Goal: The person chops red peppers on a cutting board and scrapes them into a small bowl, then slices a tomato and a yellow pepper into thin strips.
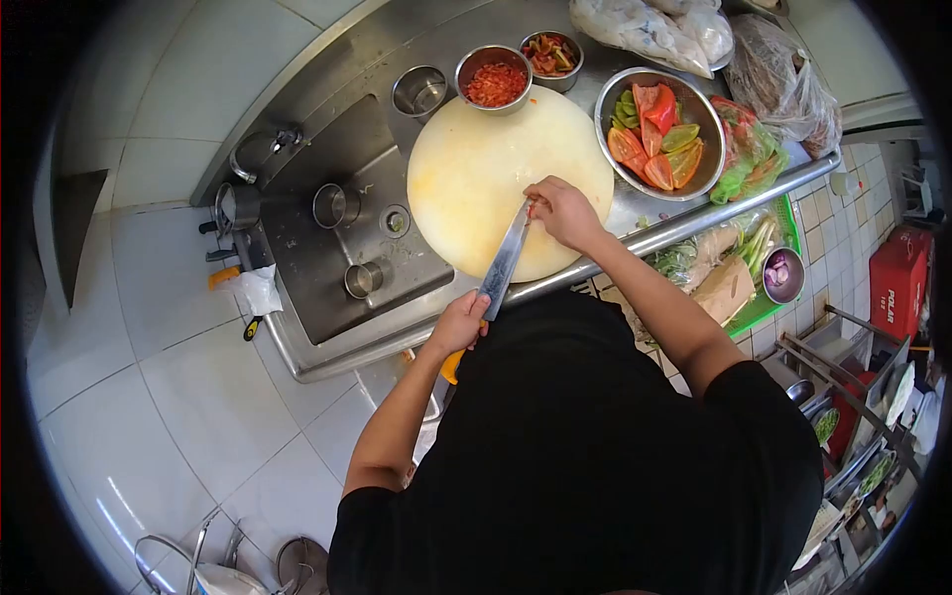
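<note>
My left hand (462, 323) is closed round the handle of a large knife (508, 260), whose orange butt shows below the fist. The blade slants up and right over the round, pale cutting board (466, 169). At the blade's tip, my right hand (563, 212) has its fingers pinched together. A tiny red bit shows by those fingertips, too small to name. Touching the board's top edge is a metal bowl of chopped red pieces (496, 85). A perforated metal bowl (607, 111) with red, orange and green pepper pieces sits right of the board.
The sink (297, 238) with metal cups is on the left, near a faucet (260, 151). Another small bowl (551, 61) holds mixed scraps. Plastic bags (778, 84) lie at upper right. A green crate (793, 223) with vegetables stands beyond the counter's metal rail (694, 213).
</note>
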`<state>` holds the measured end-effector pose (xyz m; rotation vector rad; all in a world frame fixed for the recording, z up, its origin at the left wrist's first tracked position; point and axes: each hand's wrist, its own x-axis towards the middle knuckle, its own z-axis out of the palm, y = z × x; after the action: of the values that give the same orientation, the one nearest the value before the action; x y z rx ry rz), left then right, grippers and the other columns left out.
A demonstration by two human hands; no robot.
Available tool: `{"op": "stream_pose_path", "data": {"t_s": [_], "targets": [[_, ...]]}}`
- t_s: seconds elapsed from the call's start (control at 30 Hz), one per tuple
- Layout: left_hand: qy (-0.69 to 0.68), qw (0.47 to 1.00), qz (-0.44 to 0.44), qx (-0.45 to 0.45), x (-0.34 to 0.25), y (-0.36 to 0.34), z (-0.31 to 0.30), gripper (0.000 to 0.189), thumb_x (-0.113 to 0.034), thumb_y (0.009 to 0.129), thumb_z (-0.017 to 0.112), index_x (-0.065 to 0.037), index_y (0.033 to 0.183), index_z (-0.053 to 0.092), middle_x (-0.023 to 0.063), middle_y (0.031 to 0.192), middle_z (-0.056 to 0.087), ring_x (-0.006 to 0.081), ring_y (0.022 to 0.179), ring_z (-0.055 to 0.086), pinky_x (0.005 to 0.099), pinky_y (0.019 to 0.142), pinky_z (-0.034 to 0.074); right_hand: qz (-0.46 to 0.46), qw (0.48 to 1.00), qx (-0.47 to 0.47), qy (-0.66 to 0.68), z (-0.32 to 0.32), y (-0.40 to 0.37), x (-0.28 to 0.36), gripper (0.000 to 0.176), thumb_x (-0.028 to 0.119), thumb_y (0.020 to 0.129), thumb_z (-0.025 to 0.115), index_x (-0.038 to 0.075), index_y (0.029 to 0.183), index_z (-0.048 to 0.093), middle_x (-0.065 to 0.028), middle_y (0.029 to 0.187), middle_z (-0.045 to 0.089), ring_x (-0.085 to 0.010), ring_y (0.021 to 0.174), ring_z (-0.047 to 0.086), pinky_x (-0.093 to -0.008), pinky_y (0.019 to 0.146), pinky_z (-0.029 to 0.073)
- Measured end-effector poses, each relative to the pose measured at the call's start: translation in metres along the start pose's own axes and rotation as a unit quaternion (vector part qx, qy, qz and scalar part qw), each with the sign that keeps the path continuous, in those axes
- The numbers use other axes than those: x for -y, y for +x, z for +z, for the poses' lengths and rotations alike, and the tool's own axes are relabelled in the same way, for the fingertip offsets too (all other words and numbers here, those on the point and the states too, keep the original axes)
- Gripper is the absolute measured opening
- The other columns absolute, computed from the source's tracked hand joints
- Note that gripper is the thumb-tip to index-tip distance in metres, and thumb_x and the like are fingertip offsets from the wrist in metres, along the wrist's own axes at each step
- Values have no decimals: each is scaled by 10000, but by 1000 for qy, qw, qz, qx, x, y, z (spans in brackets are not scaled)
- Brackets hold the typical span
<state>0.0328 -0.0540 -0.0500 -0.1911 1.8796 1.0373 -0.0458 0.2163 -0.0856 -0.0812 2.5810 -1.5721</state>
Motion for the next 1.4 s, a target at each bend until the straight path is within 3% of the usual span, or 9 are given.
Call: {"op": "stream_pose_path", "data": {"t_s": [0.47,0.53,0.67,0.77,0.93,1.07,1.17,1.3,1.4], "targets": [[-210,976,59,17,-117,-33,-46,214,-275,1043,443,-91,1102,535,84,715,602,109,420,474,255,403,441,-88,973,-181,113,-53,80,71,193,57,846,676,54,1036,712,-136,1019,676,-256,997,661,-353,840,529],[-232,970,72,13,-139,-20,-60,206,-261,1040,443,-77,1084,524,98,719,603,121,417,476,270,401,444,-269,929,-240,-84,-63,98,70,227,235,881,678,148,1083,731,-179,1297,571,-347,1286,485,-445,1028,422],[-298,952,68,11,-162,8,-77,171,-237,1026,463,-66,1033,463,139,724,604,143,409,473,287,386,433,-275,940,-86,-181,-49,100,55,377,495,915,579,334,1239,682,-208,1611,148,-482,1449,140,-568,1169,130],[-312,947,71,20,-158,-6,-81,168,-235,1020,479,-76,1029,425,154,729,605,146,405,472,283,377,420,-236,939,-128,-216,-40,126,35,380,501,918,575,334,1242,682,-207,1611,149,-471,1459,125,-582,1166,107],[-264,962,64,-12,-134,-88,-94,186,-225,1005,494,-61,1093,498,142,682,610,131,365,445,263,333,388,-216,909,-246,-256,-67,161,53,316,431,940,547,222,1068,748,-174,1334,558,-416,1306,418,-557,1091,275],[-286,950,107,-56,-108,-117,-101,219,-201,1011,484,-29,1133,542,124,708,622,133,381,473,262,350,411,-264,883,-305,-240,-72,170,77,176,218,893,575,87,790,629,-75,908,641,-306,884,576,-455,790,448],[-254,953,132,-101,-76,-98,-98,214,-207,1030,467,-36,1143,530,125,744,638,142,436,527,267,407,461,-263,898,-299,-185,-74,169,65,143,211,890,575,100,837,648,-89,895,644,-312,922,577,-455,787,450],[-174,964,140,-142,-7,-54,-71,184,-235,1050,450,-84,1125,523,78,758,643,134,477,559,275,420,472,-10,887,-433,-162,-128,118,51,187,224,874,581,71,924,676,-171,875,681,-362,855,661,-471,777,528],[-4,973,54,-224,35,-27,-40,199,-239,1030,478,-55,1062,546,74,709,626,137,490,572,299,407,437,307,837,-353,-286,-160,97,-59,723,500,854,653,-98,1227,494,-307,1258,537,-414,1115,600,-447,948,500]]}}
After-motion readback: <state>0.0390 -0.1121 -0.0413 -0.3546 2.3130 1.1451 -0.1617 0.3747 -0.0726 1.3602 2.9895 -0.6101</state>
